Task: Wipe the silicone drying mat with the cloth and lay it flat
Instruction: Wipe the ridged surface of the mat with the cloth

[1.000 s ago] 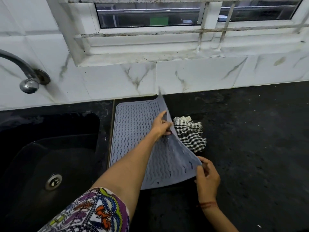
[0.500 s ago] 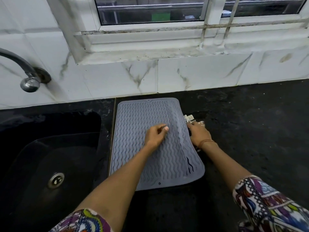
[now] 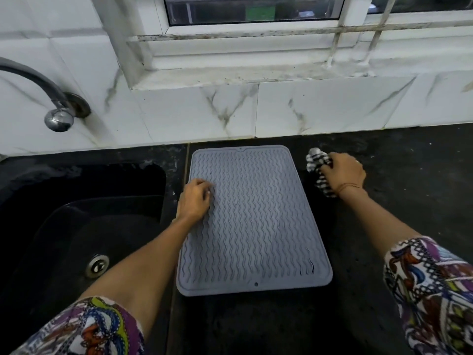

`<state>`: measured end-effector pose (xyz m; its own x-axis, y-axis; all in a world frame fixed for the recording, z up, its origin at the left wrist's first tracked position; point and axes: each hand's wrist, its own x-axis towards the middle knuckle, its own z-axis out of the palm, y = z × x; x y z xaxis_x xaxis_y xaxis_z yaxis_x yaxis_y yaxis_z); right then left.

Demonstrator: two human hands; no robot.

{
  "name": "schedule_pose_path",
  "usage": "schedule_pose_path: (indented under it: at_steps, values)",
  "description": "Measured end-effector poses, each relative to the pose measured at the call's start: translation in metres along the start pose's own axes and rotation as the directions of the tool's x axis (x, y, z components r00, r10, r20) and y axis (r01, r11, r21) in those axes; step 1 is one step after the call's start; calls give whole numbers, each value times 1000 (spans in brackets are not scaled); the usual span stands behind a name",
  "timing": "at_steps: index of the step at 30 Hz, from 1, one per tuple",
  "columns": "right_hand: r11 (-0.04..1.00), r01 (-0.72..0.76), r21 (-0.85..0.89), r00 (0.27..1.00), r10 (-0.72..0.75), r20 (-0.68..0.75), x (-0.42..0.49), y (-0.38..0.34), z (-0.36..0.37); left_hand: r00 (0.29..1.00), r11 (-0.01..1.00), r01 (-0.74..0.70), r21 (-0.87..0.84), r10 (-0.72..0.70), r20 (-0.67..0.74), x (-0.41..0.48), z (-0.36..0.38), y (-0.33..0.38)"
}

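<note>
Sleeves (image 3: 84, 329): patterned, low in both corners, bare forearms reaching forward.
Mat (image 3: 253, 221): grey, wavy ribs, lying flat on the black counter (image 3: 384, 252), long side running away from the body, just right of the sink (image 3: 76, 226); near right corner looks a touch wavy.
Left hand (image 3: 194, 201): resting on the mat's left edge, fingers curled together and pressing down, nothing pinched that can be made out.
Right hand (image 3: 343, 172): off the mat, on the counter just beyond its far right corner, fingers clamped on the checked cloth (image 3: 317, 165), bunched into a wad.
Tap (image 3: 51, 106): on the tiled wall, over the sink, well away from the action.
Window (image 3: 256, 8): above the sill, far end of the view.
Risk one: mat sliding toward the sink once the wiping starts, likely if the left hand eases its press on that slick silicone.
Risk two: wadded cloth catching on the ribs and dragging a corner up, undoing the flat lay.
Risk three: tight wad touching only rib tops, leaving the grooves wet.
Change from a second ago: right side of the mat then lifted and held by both hands, cloth lying loose beyond it; now mat down flat, cloth grabbed, left hand moved across to the left edge.
</note>
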<state>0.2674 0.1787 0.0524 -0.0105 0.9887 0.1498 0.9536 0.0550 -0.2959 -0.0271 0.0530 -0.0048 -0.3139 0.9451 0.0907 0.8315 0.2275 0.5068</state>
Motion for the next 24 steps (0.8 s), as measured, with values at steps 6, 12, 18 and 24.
schedule_pose_path:
  at_steps: [6, 12, 18, 24]
  values:
    - [986, 99, 138, 993, -107, 58, 4, -75, 36, 997, 988, -66, 136, 59, 51, 20, 4, -14]
    - [984, 35, 175, 994, -52, 97, 14, -139, 82, 993, 992, 18, 127, -32, 111, 15, 24, -20]
    - [915, 344, 209, 895, -387, 223, -18, -231, 113, 999, 996, -11, 89, 15, -43, 21, 17, -17]
    - [861, 508, 3, 833, -492, 251, 11, -206, 113, 998, 991, 57, 123, -54, -29, 52, 15, -31]
